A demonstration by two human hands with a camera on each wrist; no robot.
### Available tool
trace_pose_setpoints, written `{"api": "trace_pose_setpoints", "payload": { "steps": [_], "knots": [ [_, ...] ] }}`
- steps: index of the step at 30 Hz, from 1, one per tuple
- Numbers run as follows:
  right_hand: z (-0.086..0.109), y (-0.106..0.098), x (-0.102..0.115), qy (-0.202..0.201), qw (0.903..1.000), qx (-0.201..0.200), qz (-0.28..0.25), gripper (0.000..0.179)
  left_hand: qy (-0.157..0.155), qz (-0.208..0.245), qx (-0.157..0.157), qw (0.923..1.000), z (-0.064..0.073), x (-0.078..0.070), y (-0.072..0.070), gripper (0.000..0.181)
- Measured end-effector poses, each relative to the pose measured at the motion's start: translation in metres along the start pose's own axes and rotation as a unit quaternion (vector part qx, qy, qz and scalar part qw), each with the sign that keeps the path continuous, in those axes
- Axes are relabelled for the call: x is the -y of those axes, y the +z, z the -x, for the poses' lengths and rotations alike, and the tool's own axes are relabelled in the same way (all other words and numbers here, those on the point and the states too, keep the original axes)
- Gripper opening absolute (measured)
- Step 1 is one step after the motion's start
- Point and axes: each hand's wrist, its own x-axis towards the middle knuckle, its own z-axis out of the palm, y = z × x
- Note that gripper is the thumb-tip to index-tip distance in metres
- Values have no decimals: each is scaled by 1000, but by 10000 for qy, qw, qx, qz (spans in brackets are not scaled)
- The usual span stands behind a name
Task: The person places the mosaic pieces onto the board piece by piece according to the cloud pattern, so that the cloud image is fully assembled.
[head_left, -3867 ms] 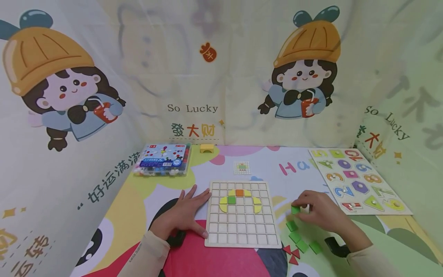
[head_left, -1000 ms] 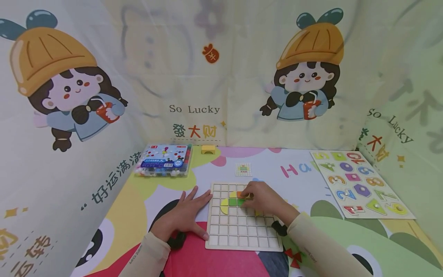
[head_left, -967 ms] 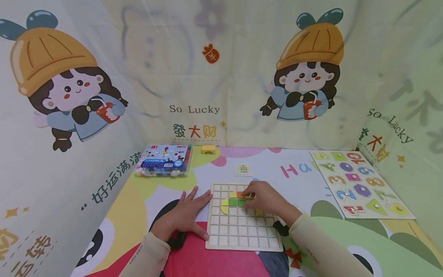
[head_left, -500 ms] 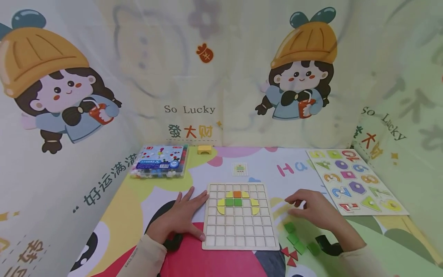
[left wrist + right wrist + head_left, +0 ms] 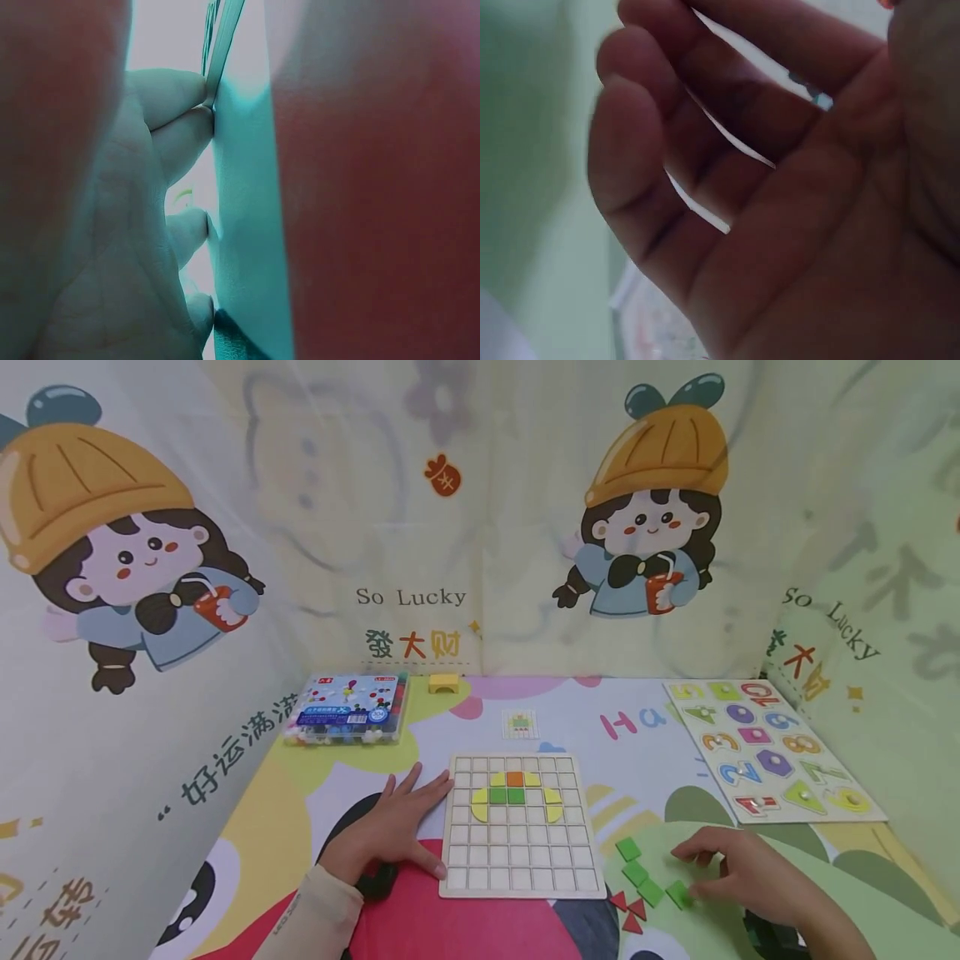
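My left hand (image 5: 390, 827) rests with fingers spread at the left edge of the wooden grid board (image 5: 525, 882); in the left wrist view its fingertips (image 5: 184, 86) touch the board's edge. On the board lie an orange square tile (image 5: 514, 779), two green square tiles (image 5: 507, 796) side by side, and yellow curved tiles (image 5: 480, 807) in an arch. To the right, my right hand (image 5: 738, 872) hovers over the cloth with fingers loosely bent, thumb beside a loose green tile (image 5: 678, 894). Nothing shows in its palm in the right wrist view.
Other green tiles (image 5: 635, 871) and several red triangles (image 5: 632, 924) lie right of the board. Behind it is a small pattern card (image 5: 521, 724). A plastic case (image 5: 348, 710) and a yellow block (image 5: 443, 683) stand at the back left, a number puzzle board (image 5: 772, 752) at the right.
A green tile pinched by my right hand earlier now lies on the board beside the first one. That hand has withdrawn rightward, then down toward the loose tiles. My left hand stays put.
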Motion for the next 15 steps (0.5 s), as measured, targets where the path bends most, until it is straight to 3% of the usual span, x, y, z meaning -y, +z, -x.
{"api": "trace_pose_setpoints", "payload": {
  "steps": [7, 15],
  "knots": [
    [-1, 16, -12, -831, 9946, 356, -510, 36, 17, 10, 37, 10000, 2, -2, 1, 127],
    [-4, 17, -15, -1181, 9898, 447, -657, 38, 62, -11, 37, 10000, 1, -1, -2, 126]
  ]
}}
